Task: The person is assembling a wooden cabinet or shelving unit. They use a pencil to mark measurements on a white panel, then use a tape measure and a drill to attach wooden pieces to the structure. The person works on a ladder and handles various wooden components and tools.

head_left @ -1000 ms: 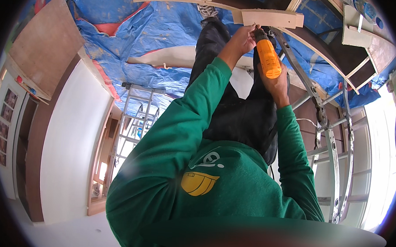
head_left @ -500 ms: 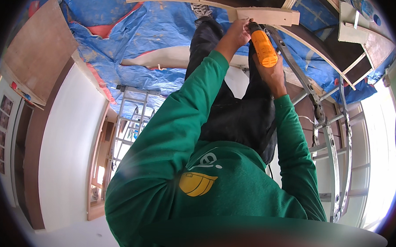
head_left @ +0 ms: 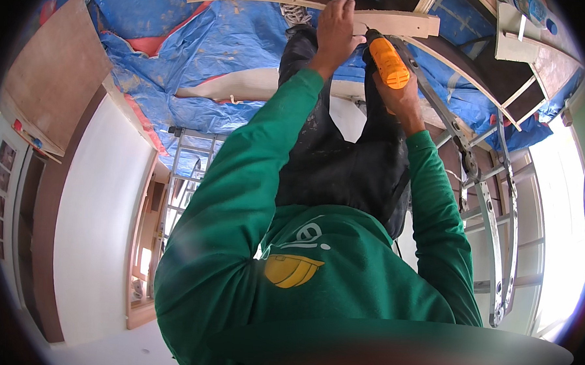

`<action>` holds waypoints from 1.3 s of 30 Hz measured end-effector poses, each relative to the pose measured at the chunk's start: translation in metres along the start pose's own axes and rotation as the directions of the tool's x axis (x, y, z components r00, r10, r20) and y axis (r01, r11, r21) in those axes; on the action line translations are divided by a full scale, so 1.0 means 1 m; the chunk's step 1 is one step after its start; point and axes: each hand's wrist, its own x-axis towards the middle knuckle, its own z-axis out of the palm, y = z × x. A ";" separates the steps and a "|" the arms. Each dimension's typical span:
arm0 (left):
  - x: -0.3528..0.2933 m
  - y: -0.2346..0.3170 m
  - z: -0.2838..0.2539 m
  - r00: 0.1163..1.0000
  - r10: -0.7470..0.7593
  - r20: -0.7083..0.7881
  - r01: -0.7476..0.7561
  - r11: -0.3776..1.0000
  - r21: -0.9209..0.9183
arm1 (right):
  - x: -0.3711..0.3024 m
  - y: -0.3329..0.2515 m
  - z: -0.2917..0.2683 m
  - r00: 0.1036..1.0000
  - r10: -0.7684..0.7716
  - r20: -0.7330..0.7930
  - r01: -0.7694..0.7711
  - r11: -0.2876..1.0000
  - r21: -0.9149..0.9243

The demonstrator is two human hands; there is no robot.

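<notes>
My right hand [head_left: 402, 96] grips an orange power drill [head_left: 390, 64]. Its dark nose points away from me, with the bit at the near edge of a short pale wooden board [head_left: 400, 23]. That board lies across a curved wooden frame [head_left: 451, 67] at the top of the view. At the board's left end, my left hand [head_left: 338, 33] is clasped over it, fingers at the far edge and thumb on the near side close to the drill bit. Whether a screw sits at the tip is too small to tell.
Right of my legs stands a folding metal ladder [head_left: 485, 191]; another ladder [head_left: 192, 153] is at the left. Blue sheeting [head_left: 227, 42] covers the floor. A plywood panel [head_left: 62, 68] stands far left. At upper right are wood offcuts [head_left: 517, 50] and a plastic bottle [head_left: 538, 12].
My left hand has left the drill's tip and moved left and farther away onto the board's end. The drill has shifted slightly, its nose now uncovered, still in my right hand.
</notes>
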 end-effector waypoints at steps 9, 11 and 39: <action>0.004 -0.035 0.038 0.961 0.151 0.233 -0.172 0.982 0.074 | 0.000 -0.008 0.003 1.000 0.019 -0.017 -0.020 1.000 -0.021; 0.004 -0.038 0.037 0.962 0.210 0.177 -0.234 0.964 0.124 | 0.001 -0.009 0.003 0.999 0.016 -0.028 -0.017 0.999 -0.036; 0.024 -0.060 0.041 0.948 0.281 0.147 -0.291 0.955 0.050 | 0.003 -0.021 0.008 0.993 0.050 -0.104 -0.044 0.997 0.059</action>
